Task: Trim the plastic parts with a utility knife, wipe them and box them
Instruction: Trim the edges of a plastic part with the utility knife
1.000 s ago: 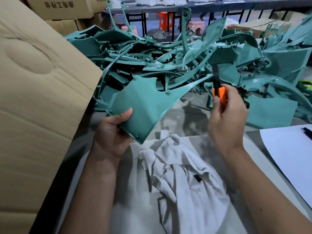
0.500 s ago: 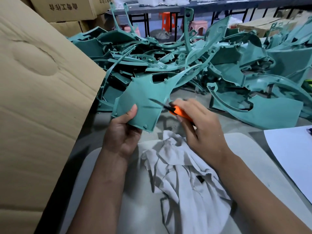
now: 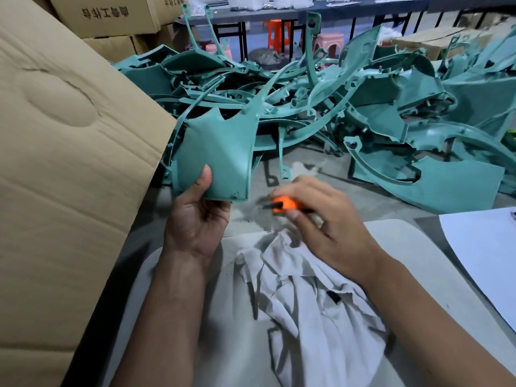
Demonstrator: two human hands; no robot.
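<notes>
- Left hand [image 3: 195,219] grip: thumb on the face, fingers behind the teal plastic part [image 3: 220,155], held upright near centre.
- Right hand [image 3: 321,219] grip: curled round the orange utility knife [image 3: 284,204], blurred; blade points left at the part's lower right edge, just apart.
- Rag [image 3: 315,308] near, on the bench [image 3: 413,247].
- Part pile [image 3: 363,107] far.
- Cardboard box [image 3: 69,163] left; far carton print unreadable.

Left hand [image 3: 199,216] holds teal part [image 3: 220,155]; right hand [image 3: 326,222] grips orange knife [image 3: 283,204].
</notes>
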